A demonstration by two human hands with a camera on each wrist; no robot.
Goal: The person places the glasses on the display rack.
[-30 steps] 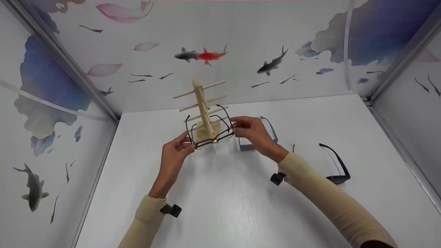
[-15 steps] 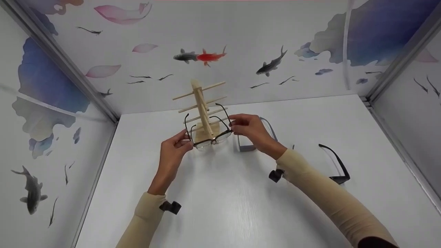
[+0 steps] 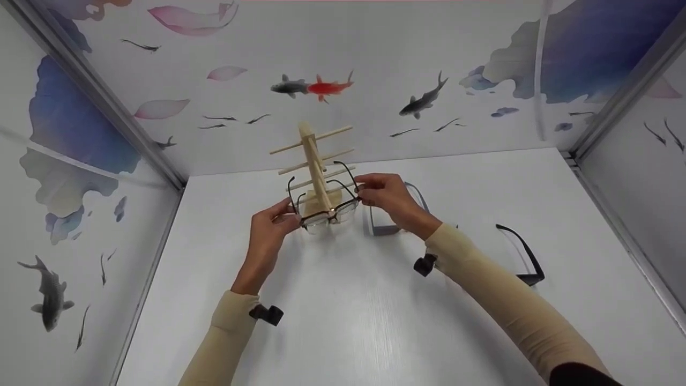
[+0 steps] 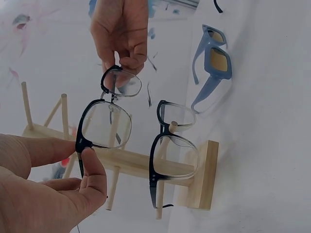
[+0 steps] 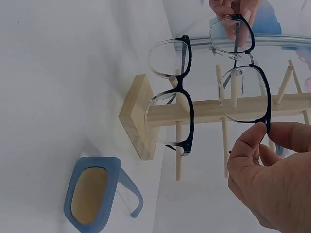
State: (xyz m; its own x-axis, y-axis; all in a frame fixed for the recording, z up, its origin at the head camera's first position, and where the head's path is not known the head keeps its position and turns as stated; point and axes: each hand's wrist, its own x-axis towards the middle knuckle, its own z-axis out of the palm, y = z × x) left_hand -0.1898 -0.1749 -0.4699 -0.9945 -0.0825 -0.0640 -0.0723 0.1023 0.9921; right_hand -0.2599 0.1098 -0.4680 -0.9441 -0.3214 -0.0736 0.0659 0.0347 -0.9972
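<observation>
Both hands hold one pair of black-rimmed clear glasses [image 4: 83,121] in front of a wooden display stand [image 3: 316,179] with crosswise pegs. My left hand [image 3: 268,231] pinches the frame's left hinge corner, and my right hand [image 3: 395,201] pinches the right one. The temples of these glasses stretch back toward the stand, above its lowest peg. In the wrist views, a second dark-framed pair of glasses [image 5: 190,114] sits on the lowest peg beside the stand's base [image 5: 138,116], apart from the held pair. Whether the held frame touches a peg is unclear.
Blue sunglasses with brown lenses [image 4: 217,63] lie on the white table [image 3: 343,321] right of the stand, partly behind my right hand in the head view. Farther right are black sunglasses [image 3: 532,262], partly covered by my right sleeve. A printed wall [image 3: 370,123] rises behind the stand.
The held glasses have shifted slightly, with their lenses facing more toward me. My right hand has moved a little up and left; my left hand has barely moved. Both grips persist.
</observation>
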